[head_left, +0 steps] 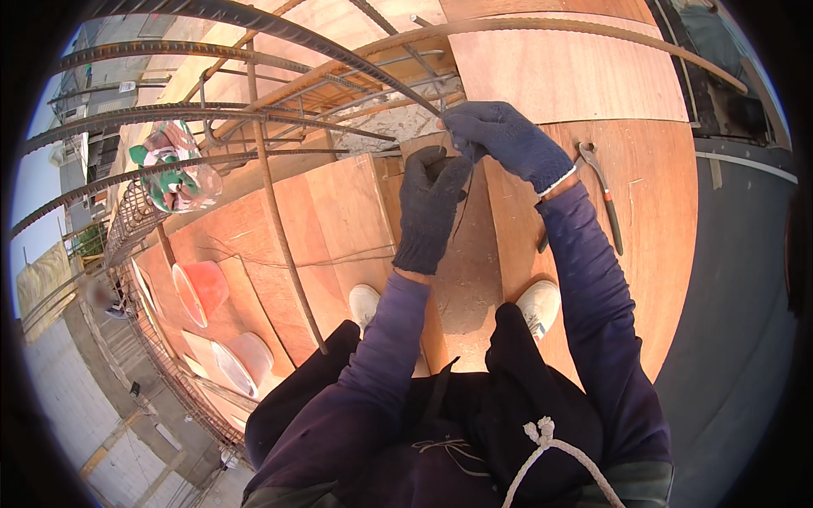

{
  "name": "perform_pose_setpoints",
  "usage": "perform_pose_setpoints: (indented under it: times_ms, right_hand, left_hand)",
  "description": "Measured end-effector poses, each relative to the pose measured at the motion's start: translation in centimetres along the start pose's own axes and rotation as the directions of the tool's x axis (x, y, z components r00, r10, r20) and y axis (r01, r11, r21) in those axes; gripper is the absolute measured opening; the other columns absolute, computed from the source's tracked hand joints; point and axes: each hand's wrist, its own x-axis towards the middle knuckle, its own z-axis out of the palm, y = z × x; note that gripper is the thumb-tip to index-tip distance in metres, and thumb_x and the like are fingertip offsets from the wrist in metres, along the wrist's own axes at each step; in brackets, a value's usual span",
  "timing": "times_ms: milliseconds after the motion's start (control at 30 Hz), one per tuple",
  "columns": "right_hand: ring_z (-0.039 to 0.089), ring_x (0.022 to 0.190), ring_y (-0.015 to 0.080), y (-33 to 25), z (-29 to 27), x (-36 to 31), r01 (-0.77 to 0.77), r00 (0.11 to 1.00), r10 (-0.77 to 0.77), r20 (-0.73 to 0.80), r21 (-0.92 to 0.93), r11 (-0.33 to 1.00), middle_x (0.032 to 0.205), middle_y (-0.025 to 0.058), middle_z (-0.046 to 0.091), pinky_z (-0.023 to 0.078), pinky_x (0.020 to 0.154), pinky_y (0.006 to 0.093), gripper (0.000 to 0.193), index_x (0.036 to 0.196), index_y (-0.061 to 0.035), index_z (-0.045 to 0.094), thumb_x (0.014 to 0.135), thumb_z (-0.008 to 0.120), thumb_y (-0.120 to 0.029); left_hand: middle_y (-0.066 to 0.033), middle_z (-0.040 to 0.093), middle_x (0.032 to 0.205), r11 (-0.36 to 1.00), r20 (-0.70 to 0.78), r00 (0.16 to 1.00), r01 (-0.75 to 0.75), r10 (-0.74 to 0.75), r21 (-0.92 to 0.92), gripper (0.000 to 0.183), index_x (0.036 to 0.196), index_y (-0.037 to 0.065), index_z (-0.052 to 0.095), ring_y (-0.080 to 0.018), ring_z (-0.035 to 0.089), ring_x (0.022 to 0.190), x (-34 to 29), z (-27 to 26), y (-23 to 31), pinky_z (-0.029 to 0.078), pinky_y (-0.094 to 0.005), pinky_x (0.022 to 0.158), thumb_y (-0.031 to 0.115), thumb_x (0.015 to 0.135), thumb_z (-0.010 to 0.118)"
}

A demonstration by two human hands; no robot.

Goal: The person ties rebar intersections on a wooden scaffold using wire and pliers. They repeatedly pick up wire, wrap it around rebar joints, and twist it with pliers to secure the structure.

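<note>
Dark trousers (474, 406) and a white cord (550, 449) fill the lower frame, with purple sleeves (381, 339) rising from them toward the work. Below lies a wide plywood deck (644, 212), orange-brown, with two white shoes (539, 305) standing on it and a grey strip of floor (737, 322) along its right edge. Long ribbed rebars (254, 25) arch across the upper left and cross in front of the deck; one thinner bar (279, 237) slants down between the left arm and two red buckets (201, 289) set further left. A green-and-white patterned bundle (174, 165) hangs among the bars. Pincers (603, 190) with a dark handle lie flat on the plywood just right of the right wrist. Left hand (428, 212), in a black glove, has its fingers closed on a thin wire (461, 212) where the bars meet; the right hand (508, 144), in a blue glove, is curled tight on the same wire just above, the two gloves touching. Far below at the left edge, a street and walls show.
</note>
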Motion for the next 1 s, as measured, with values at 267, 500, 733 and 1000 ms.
perform_pose_setpoints:
  times_ms: [267, 500, 733, 1000]
  right_hand:
    - [0.058, 0.068, 0.0095, -1.1, 0.5, -0.2, 0.003, 1.0, -0.004, -0.014, -0.132, 0.991, 0.073, 0.0004, 0.062, 0.05, 0.06, 0.0252, 0.031, 0.098, -0.0025, 0.074, 0.105, 0.063, -0.031]
    - [0.055, 0.066, 0.0101, -1.2, -1.5, 0.1, 0.455, 0.84, -0.521, 0.148, -0.716, 0.53, 0.08, 0.0018, 0.058, 0.048, 0.057, 0.0251, 0.015, 0.108, -0.0043, 0.072, 0.097, 0.063, -0.01]
    - [0.047, 0.063, 0.0093, 1.0, -3.2, 0.2, 0.233, 0.962, -0.265, -0.07, -0.3, 0.925, 0.078, 0.0007, 0.053, 0.041, 0.054, 0.0242, 0.025, 0.116, -0.0071, 0.069, 0.092, 0.061, -0.003]
    - [0.047, 0.065, 0.0073, 0.4, -3.0, 0.4, 0.062, 0.982, -0.084, -0.171, -0.126, 0.99, 0.076, -0.0024, 0.052, 0.039, 0.052, 0.0248, 0.022, 0.114, -0.0039, 0.072, 0.095, 0.065, -0.013]
  left_hand:
    - [-0.0037, 0.063, 0.084, 0.997, 0.223, 0.975, -0.01, -0.006, 0.07, 0.035, 0.125, -0.002, 0.068, -0.0112, 0.058, 0.068, 4.5, -1.5, 3.2, 0.051, -0.0284, 0.062, 0.025, 0.103, 0.063]
    - [-0.0065, 0.067, 0.075, 0.81, 0.168, 0.944, -0.329, 0.283, 0.485, 0.027, 0.107, 0.0, 0.076, -0.0149, 0.061, 0.066, 6.5, -2.7, 3.1, 0.049, -0.0309, 0.062, 0.02, 0.097, 0.062]
    - [-0.0176, 0.072, 0.085, 0.603, 0.134, 0.856, -0.454, 0.499, 0.656, 0.019, 0.099, 0.003, 0.072, -0.0338, 0.069, 0.076, 6.6, -2.2, 2.2, 0.053, -0.0413, 0.07, 0.018, 0.094, 0.062]
    - [-0.0189, 0.074, 0.092, 0.61, 0.158, 0.87, -0.446, 0.466, 0.655, 0.023, 0.104, 0.005, 0.075, -0.0318, 0.073, 0.083, 6.6, -2.4, 2.3, 0.055, -0.0398, 0.075, 0.021, 0.094, 0.061]
